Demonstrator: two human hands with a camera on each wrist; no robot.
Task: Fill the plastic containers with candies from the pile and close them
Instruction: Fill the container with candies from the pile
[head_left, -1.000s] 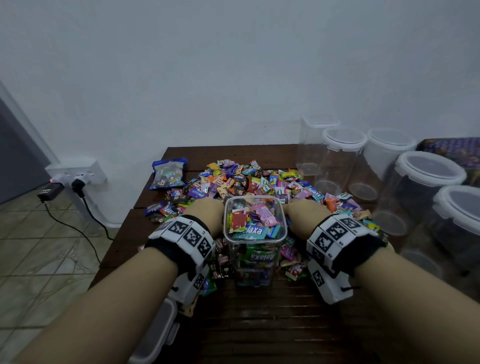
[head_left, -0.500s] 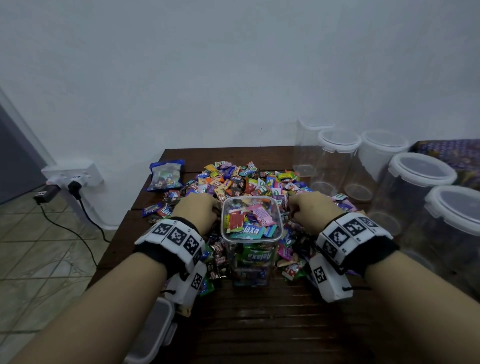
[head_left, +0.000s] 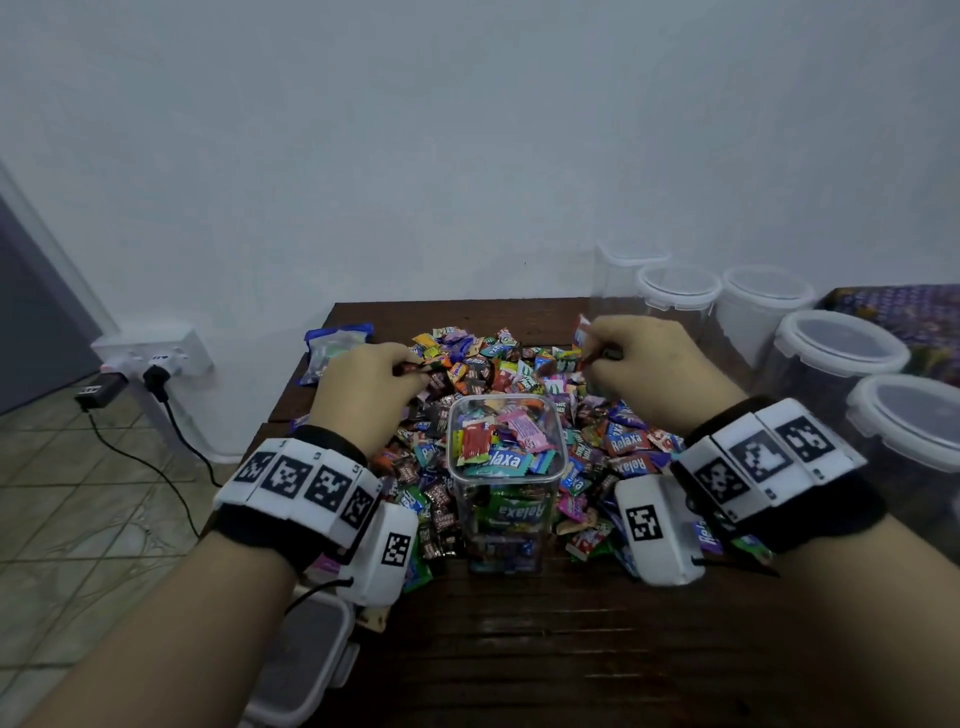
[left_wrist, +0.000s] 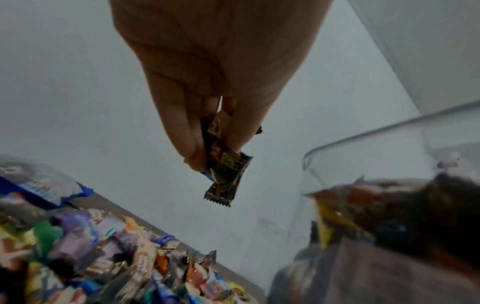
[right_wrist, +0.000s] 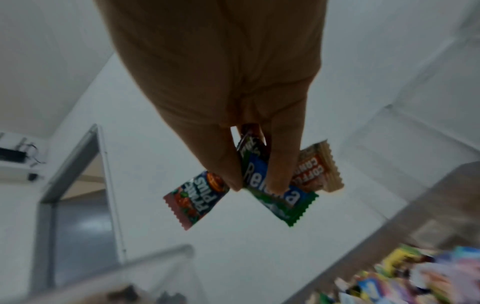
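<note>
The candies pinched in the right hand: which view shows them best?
The right wrist view: three wrappers fan out below the right hand, their print partly readable. The head view shows only slivers of wrapper past the knuckles. The left wrist view shows none of them, only the left hand pinching dark wrappers.

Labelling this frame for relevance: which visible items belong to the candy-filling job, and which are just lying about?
Job:
- left hand, pinching candies
- right hand, pinching candies
- open container, nearly full
- candy pile
- empty lidded containers
- loose lid by the left arm

Lying about:
- wall socket with plugs
- patterned cloth
</note>
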